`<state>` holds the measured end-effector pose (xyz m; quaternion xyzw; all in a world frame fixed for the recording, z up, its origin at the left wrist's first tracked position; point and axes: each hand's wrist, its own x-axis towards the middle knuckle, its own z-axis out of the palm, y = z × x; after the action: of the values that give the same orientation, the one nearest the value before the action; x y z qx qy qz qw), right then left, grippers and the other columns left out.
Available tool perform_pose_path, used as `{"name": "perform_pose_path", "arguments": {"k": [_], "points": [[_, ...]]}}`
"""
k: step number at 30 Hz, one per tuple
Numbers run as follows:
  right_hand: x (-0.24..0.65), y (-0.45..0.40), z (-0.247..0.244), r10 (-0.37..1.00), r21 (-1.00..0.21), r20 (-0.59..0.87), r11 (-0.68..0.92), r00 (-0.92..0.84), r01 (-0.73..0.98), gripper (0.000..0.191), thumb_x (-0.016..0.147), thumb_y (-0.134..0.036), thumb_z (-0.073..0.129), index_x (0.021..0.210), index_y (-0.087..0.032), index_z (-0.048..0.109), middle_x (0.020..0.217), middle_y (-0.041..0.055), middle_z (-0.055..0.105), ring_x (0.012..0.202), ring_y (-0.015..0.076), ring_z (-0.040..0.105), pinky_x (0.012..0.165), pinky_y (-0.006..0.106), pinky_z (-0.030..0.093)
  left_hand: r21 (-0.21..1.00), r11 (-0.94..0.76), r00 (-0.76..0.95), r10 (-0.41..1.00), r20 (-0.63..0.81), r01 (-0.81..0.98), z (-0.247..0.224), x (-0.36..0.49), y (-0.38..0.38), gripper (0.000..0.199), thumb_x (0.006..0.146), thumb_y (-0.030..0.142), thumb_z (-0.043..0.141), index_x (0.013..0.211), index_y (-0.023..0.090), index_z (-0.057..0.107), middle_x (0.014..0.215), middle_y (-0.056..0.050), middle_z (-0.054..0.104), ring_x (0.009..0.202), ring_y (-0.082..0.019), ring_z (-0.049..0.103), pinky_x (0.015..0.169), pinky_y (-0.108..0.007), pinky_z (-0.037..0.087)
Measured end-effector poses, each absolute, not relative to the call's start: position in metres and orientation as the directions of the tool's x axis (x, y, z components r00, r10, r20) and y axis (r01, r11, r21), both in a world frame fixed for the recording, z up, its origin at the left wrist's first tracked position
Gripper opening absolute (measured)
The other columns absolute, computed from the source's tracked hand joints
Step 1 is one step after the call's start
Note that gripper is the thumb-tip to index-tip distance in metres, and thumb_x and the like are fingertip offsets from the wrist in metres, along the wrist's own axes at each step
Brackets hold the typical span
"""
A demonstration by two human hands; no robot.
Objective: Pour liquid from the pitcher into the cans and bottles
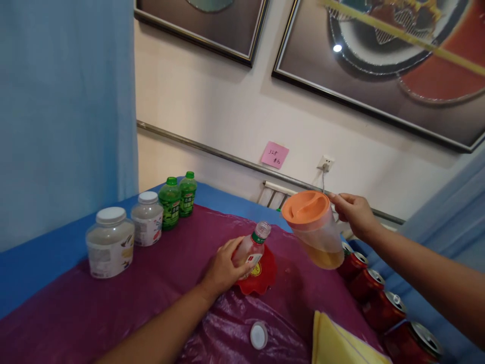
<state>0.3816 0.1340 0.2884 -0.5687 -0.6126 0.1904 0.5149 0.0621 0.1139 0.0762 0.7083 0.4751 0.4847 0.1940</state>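
Note:
My left hand point(224, 264) is wrapped round a clear plastic bottle point(250, 252) with a green neck ring. The bottle has no cap on and leans slightly right, over a red scalloped dish point(270, 270). Raised to the right, my right hand point(355, 215) grips a translucent pitcher point(317, 237) by its handle side. Its orange lid point(306, 207) is on, and yellowish liquid lies in its bottom. The pitcher is tilted and apart from the bottle. A white cap point(258, 335) lies in front of the bottle on the purple plastic sheet point(151, 303).
Two white-lidded jars point(110, 243) and two green bottles point(170, 203) stand at the left. Several red cans point(384, 308) line the right edge. A folded yellow cloth point(341, 341) lies at the front right. Behind are a wall rail point(212, 149) and a socket point(325, 163); blue curtains point(68, 111) hang at the sides.

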Motion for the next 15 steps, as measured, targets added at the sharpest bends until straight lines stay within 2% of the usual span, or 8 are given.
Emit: {"name": "perform_pose_path", "arguments": {"k": [8,15], "points": [[0.364,0.134,0.303,0.896,-0.742,0.437,0.312,0.075,0.594,0.057,0.07,-0.067,0.072,0.051,-0.023,0.042,0.047,-0.0052,0.035,0.044,0.0086,0.03,0.042,0.025,0.024,0.719,-0.471,0.081,0.859,0.505,0.511,0.078,0.063,0.111,0.061,0.075,0.045,0.077,0.131,0.027,0.06,0.13,-0.008,0.068,0.12,-0.03,0.063,0.107,-0.046,0.046],[0.36,0.134,0.312,0.878,-0.604,0.479,0.345,-0.019,0.719,0.06,0.074,-0.067,0.068,0.051,-0.024,0.033,0.051,-0.0058,0.028,0.048,0.0087,0.027,0.045,0.026,0.022,0.719,-0.48,0.087,0.855,0.511,0.502,0.076,0.064,0.11,0.063,0.074,0.04,0.08,0.132,0.026,0.059,0.131,-0.008,0.067,0.121,-0.028,0.063,0.109,-0.044,0.045]]}}
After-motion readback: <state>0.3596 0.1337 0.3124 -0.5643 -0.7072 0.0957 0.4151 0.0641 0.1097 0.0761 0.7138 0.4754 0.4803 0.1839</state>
